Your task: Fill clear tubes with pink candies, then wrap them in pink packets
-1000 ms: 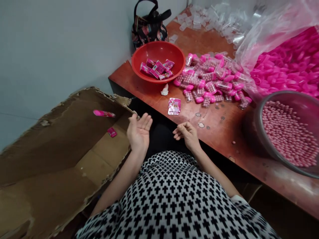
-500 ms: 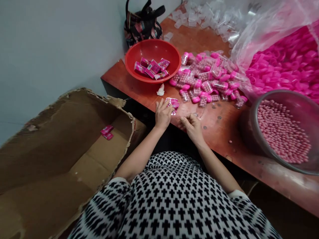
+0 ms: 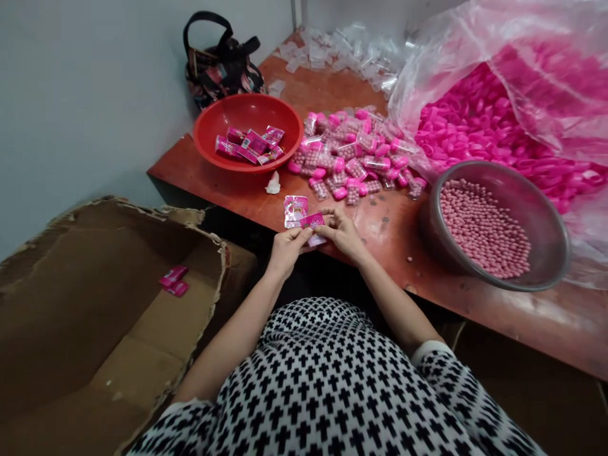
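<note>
My left hand point(image 3: 286, 248) and my right hand point(image 3: 342, 232) meet at the table's near edge, both pinching a small pink label sticker point(image 3: 313, 221). A short stack of the same pink stickers point(image 3: 295, 211) lies on the table just beyond my fingers. Behind it sits a pile of clear little containers with pink caps point(image 3: 349, 155), filled with pink beads. A red bowl point(image 3: 223, 117) to the left holds several labelled pink packs.
A grey metal bowl point(image 3: 546, 218) of pink beads stands at the right, behind it a plastic bag of pink caps point(image 3: 489, 120). Empty clear containers point(image 3: 342, 54) lie at the back. An open cardboard box point(image 3: 118, 316) with two pink packs sits left. A dark handbag point(image 3: 218, 60) stands by the wall.
My left hand swung from over the cardboard box to the table, reached the sticker stack, and now both hands hold one sticker. A pink pack landed in the box.
</note>
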A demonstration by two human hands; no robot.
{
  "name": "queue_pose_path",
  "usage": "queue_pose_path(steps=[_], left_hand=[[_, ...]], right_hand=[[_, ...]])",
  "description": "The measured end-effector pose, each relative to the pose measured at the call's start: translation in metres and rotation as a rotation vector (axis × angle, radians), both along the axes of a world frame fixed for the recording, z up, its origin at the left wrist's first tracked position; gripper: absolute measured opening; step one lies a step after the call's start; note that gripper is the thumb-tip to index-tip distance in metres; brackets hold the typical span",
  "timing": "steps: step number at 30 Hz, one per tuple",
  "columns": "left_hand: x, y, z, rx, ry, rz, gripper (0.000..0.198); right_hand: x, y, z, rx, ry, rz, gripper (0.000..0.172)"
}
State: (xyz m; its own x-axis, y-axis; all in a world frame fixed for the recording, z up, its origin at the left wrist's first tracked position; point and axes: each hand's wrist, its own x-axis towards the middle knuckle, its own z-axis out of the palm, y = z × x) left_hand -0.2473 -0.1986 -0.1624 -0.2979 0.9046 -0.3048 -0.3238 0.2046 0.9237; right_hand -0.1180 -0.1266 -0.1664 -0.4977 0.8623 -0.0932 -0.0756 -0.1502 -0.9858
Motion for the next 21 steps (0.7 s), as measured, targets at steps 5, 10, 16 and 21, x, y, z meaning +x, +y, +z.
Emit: queue_pose_path(steps=[5,10,16,21], left_hand=[[0.005,0.002,0.001,-0.1,-0.118,0.005,0.035],[0.009,0.002,-0.001,-0.145,-0.195,0.112,0.032],[0.006,0.003,0.002,-0.18,-0.351,0.198,0.029],[0.002,0.006,0.0,-0.187,-0.488,0.316,0.026]], right_hand=[[0.016,0.02,0.01,0.36,-0.486,-0.127,0.027],[0.024,0.058,0.018,0.653,-1.088,-0.452,0.039],[0.034,0.07,0.017,0.664,-1.197,-0.361,0.023],[0.042,0.003,0.025,0.242,-0.389,-0.204,0.029]])
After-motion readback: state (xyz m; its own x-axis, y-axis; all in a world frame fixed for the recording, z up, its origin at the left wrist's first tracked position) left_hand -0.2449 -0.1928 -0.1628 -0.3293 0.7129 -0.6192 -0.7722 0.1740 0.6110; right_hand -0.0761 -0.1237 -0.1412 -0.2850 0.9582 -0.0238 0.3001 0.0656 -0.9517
